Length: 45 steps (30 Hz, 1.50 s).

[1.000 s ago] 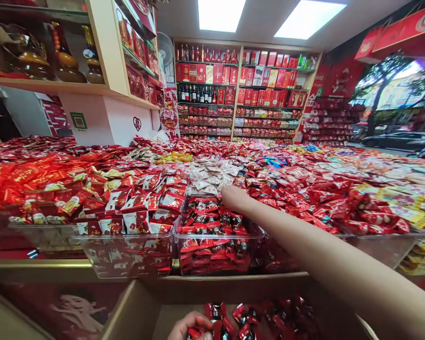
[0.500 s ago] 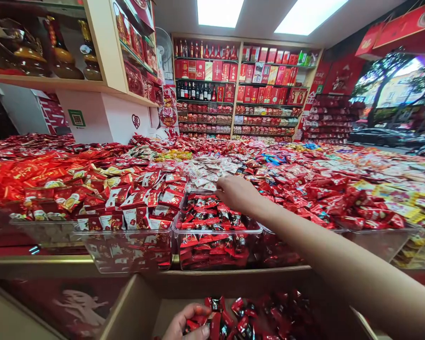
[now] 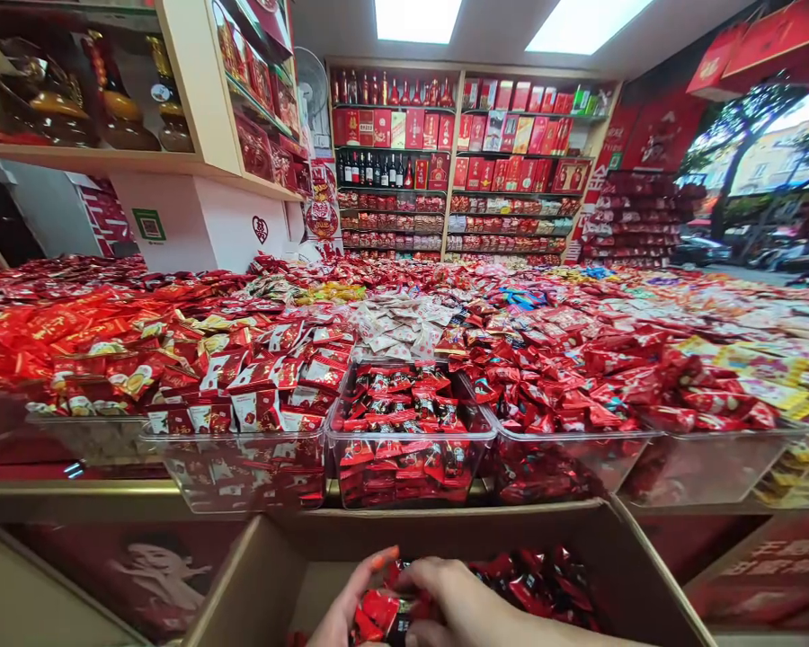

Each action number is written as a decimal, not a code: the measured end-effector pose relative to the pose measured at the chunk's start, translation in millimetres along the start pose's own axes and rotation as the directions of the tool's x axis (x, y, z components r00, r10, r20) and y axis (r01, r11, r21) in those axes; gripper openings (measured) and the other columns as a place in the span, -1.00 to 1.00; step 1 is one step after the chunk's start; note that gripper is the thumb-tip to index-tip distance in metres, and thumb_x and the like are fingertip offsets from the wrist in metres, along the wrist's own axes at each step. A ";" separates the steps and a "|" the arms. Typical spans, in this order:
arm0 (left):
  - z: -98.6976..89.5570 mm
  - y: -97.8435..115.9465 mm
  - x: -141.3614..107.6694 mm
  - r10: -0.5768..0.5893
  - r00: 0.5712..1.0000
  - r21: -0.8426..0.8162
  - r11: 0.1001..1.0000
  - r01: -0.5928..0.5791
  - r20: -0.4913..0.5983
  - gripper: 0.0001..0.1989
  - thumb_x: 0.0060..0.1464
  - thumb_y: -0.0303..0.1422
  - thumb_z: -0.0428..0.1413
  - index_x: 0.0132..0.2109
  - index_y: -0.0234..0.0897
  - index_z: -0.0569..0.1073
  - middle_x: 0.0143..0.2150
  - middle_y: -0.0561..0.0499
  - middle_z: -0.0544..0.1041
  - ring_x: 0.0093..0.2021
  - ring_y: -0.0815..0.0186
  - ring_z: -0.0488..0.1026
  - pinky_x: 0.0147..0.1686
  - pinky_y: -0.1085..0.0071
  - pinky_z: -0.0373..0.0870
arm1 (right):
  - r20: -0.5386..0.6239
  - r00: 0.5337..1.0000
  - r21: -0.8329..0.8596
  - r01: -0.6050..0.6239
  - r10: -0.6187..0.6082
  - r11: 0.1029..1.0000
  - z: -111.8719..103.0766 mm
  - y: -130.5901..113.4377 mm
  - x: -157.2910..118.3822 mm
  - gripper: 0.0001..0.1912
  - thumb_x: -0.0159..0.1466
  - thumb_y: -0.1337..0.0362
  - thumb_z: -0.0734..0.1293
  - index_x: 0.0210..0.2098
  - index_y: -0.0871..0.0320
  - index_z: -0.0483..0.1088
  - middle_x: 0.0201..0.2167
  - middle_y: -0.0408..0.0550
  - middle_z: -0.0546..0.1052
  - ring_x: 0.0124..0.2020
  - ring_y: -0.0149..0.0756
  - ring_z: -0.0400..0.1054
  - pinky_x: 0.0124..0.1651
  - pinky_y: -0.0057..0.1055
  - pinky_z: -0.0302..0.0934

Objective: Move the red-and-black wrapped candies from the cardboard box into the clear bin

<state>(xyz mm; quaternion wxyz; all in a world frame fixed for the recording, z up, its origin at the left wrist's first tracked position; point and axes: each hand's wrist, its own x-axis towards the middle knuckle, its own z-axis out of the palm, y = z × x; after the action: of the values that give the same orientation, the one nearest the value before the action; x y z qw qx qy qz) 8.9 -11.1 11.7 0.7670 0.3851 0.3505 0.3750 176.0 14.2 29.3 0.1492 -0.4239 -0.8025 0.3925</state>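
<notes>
Low in the view, my left hand (image 3: 345,600) is curled around several red and black wrapped candies (image 3: 379,613), inside a cardboard box (image 3: 653,580). My right hand (image 3: 459,595) reaches in from the right, its bent fingers closed against the same candies beside my left hand. More candies (image 3: 536,580) of that kind lie loose in the box, partly covered by my right hand. Just beyond the box stands a clear plastic bin (image 3: 414,438) with matching candies (image 3: 404,409) laid in rough rows.
A clear bin (image 3: 235,472) of red and white packets adjoins on the left, and another bin (image 3: 573,440) heaped with red candies on the right. White packets (image 3: 397,323) lie behind the middle bin. Shelves of bottles and red boxes (image 3: 397,130) line the back wall.
My right hand has come down from above the middle bin into the cardboard box, next to my left hand. My left hand stays low with candies in it.
</notes>
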 end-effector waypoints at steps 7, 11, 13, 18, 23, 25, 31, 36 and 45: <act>9.2 22.0 -11.2 0.017 0.994 0.128 0.992 -0.004 -0.104 -0.26 -0.21 -0.48 0.07 0.11 -0.20 -0.11 -0.52 -0.02 0.53 -0.58 0.36 0.40 -0.67 0.58 0.12 | -0.135 0.983 0.273 -0.082 0.123 0.958 -6.3 -9.0 2.8 -0.70 -0.03 0.42 0.26 -0.26 0.17 0.28 -0.49 -0.14 0.42 -0.48 -0.42 0.27 -0.47 -0.55 0.11; 5.5 27.6 -11.7 0.052 0.983 0.189 0.982 -0.018 -0.174 -0.35 -0.15 -0.50 0.02 0.11 -0.22 -0.03 -0.60 0.01 0.52 -0.58 0.41 0.36 -0.65 0.61 0.16 | -0.127 0.985 0.485 -0.040 0.116 0.874 -16.4 -6.5 7.5 -0.80 0.01 0.40 0.24 -0.31 0.20 0.25 -0.55 -0.19 0.35 -0.58 -0.50 0.19 -0.54 -0.58 0.07; 3.6 27.0 -9.8 0.069 0.968 0.164 0.986 -0.030 -0.241 -0.46 -0.09 -0.46 0.01 0.07 -0.20 0.06 -0.62 0.04 0.50 -0.58 0.42 0.35 -0.64 0.61 0.17 | -0.101 0.989 0.558 -0.033 0.108 0.829 -21.1 -6.0 8.6 -0.81 0.04 0.36 0.24 -0.31 0.19 0.23 -0.58 -0.22 0.31 -0.62 -0.53 0.16 -0.56 -0.58 0.05; 6.1 25.6 -6.1 0.075 0.922 0.123 0.992 -0.030 -0.381 -0.66 -0.13 -0.32 0.10 -0.14 -0.17 0.26 -0.45 0.11 0.47 -0.58 0.47 0.37 -0.68 0.62 0.18 | -0.038 0.996 0.649 -0.040 0.085 0.759 -19.9 -4.3 8.6 -0.80 0.04 0.28 0.26 -0.33 0.18 0.21 -0.58 -0.23 0.30 -0.62 -0.52 0.17 -0.55 -0.56 0.06; 4.6 21.1 -3.6 0.087 0.920 0.157 0.987 -0.028 -0.382 -0.72 -0.20 -0.36 0.16 -0.27 -0.22 0.29 -0.56 0.17 0.44 -0.59 0.48 0.35 -0.64 0.61 0.22 | -0.025 0.992 0.579 -0.086 0.124 0.811 -9.6 -4.4 6.5 -0.73 -0.06 0.31 0.33 -0.37 0.20 0.22 -0.57 -0.22 0.31 -0.56 -0.51 0.16 -0.50 -0.56 0.07; 0.7 16.6 -1.0 0.082 0.922 0.137 0.990 -0.032 -0.379 -0.70 -0.19 -0.34 0.16 -0.25 -0.23 0.29 -0.56 0.15 0.44 -0.60 0.49 0.34 -0.67 0.61 0.21 | -0.064 0.989 0.432 -0.089 0.129 0.898 -8.6 -6.3 6.3 -0.80 -0.06 0.33 0.31 -0.43 0.20 0.22 -0.61 -0.25 0.28 -0.59 -0.53 0.10 -0.55 -0.59 0.03; -8.2 0.6 9.1 -0.110 0.932 -0.113 0.991 0.075 -0.346 -0.57 -0.24 -0.17 0.16 -0.20 -0.24 0.26 -0.63 0.12 0.45 -0.73 0.48 0.31 -0.80 0.65 0.08 | -0.068 0.937 -0.460 0.276 -0.344 0.844 -7.2 -2.8 9.0 -0.95 0.04 0.38 0.21 -0.44 0.18 0.25 -0.50 -0.12 0.37 -0.50 -0.42 0.17 -0.45 -0.52 0.07; -11.8 -3.7 9.3 -0.060 0.939 -0.210 0.978 -0.013 -0.338 -0.62 -0.33 -0.40 0.24 -0.30 -0.24 0.28 -0.53 0.07 0.52 -0.61 0.41 0.39 -0.61 0.51 0.27 | 0.137 0.871 -0.527 0.468 -0.472 0.710 -2.1 3.5 9.2 -0.85 0.11 0.22 0.21 -0.37 0.16 0.30 -0.46 -0.10 0.39 -0.44 -0.39 0.21 -0.37 -0.51 0.10; -6.4 5.2 4.3 0.074 0.990 0.040 0.997 -0.070 -0.117 -0.59 -0.37 -0.50 0.25 -0.26 -0.20 0.36 -0.41 0.09 0.49 -0.37 0.36 0.40 -0.38 0.47 0.24 | -0.042 0.996 0.064 0.077 -0.074 0.995 -8.1 -8.6 5.9 -0.62 -0.06 0.23 0.33 -0.21 0.11 0.32 -0.32 -0.08 0.39 -0.33 -0.35 0.26 -0.32 -0.51 0.14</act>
<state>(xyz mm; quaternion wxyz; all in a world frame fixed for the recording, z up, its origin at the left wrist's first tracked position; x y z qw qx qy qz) 4.1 -3.2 12.1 0.7239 0.3880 0.3879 0.4183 172.3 20.1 40.5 0.1938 -0.3959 -0.8014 0.4043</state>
